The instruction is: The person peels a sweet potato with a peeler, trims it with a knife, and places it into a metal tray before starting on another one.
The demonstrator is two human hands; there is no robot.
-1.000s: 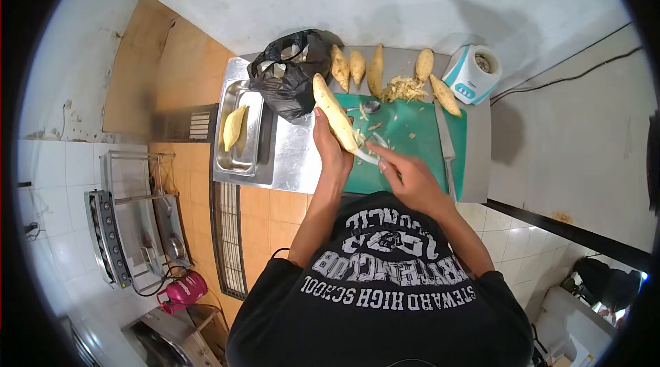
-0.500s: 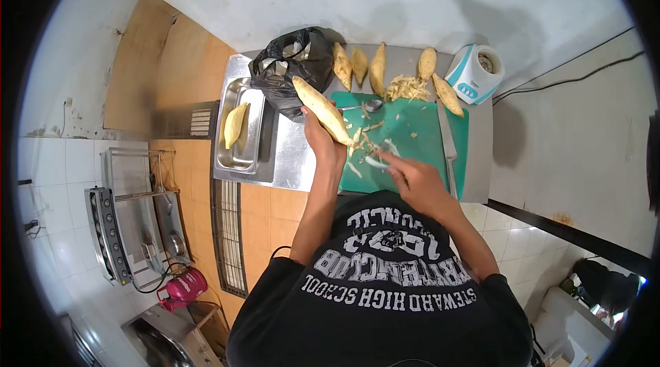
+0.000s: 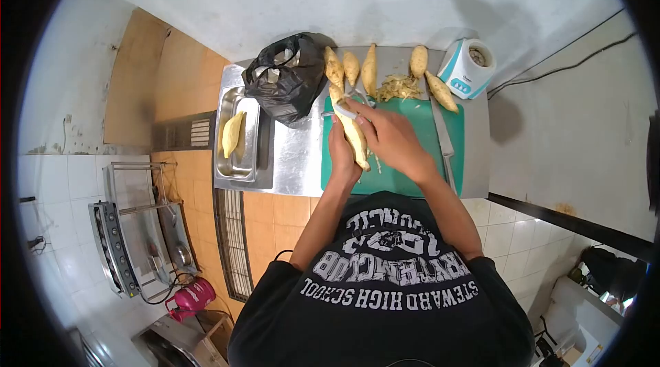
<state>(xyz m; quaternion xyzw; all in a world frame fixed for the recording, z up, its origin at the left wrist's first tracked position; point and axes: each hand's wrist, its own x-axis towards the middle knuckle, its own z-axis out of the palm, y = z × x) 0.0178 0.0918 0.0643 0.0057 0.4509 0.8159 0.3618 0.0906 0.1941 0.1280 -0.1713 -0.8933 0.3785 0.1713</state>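
Observation:
My left hand (image 3: 342,152) is wrapped round a long yellow tuber (image 3: 354,135), partly peeled, which slants over the green cutting board (image 3: 412,181). In my right hand (image 3: 392,139) is a peeler (image 3: 346,110) with a pale handle, its head against the upper part of the tuber. My right fingers partly hide both. A knife (image 3: 442,131) lies along the board's right side. Peelings (image 3: 400,88) are heaped at the board's far edge. A spoon behind my right hand is mostly hidden.
A black plastic bag (image 3: 287,82) stands left of the board. Beyond it, a steel tray (image 3: 256,154) holds a peeled tuber (image 3: 232,134). Several unpeeled tubers (image 3: 369,70) lie along the wall, and a white and blue appliance (image 3: 465,71) is at the back right.
The tuber has turned steeper and moved right, nearer my body. My right hand has moved up and left, bringing the peeler from above the board onto the tuber.

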